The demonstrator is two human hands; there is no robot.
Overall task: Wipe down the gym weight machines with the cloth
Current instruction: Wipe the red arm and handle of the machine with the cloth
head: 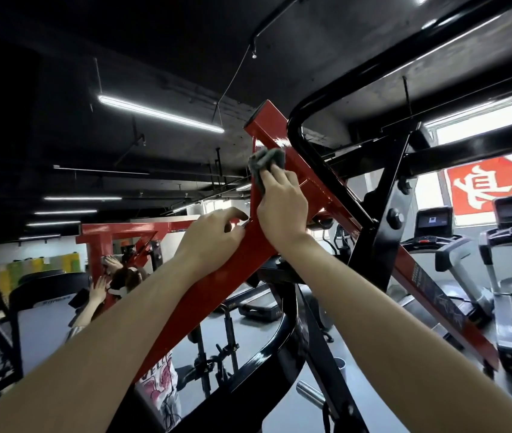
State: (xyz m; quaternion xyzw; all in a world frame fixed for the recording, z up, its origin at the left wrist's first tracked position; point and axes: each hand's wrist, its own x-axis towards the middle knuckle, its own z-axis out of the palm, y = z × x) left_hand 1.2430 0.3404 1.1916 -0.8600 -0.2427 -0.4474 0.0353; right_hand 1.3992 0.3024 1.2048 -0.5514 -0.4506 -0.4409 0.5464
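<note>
A red steel beam of the weight machine (217,295) slopes up from lower left to a capped end at upper centre. My right hand (281,209) holds a crumpled grey cloth (264,165) against the upper part of that beam, fingers curled round the cloth. My left hand (214,237) grips the beam just below, at the joint where a thin red strut meets it. Both arms reach upward from the bottom of the view.
A glossy black tubular frame (304,142) curves over and beside the red beam. Treadmills (454,254) stand at the right under a window with a red sign (486,185). A wall mirror at the left reflects a person and a red frame (114,235).
</note>
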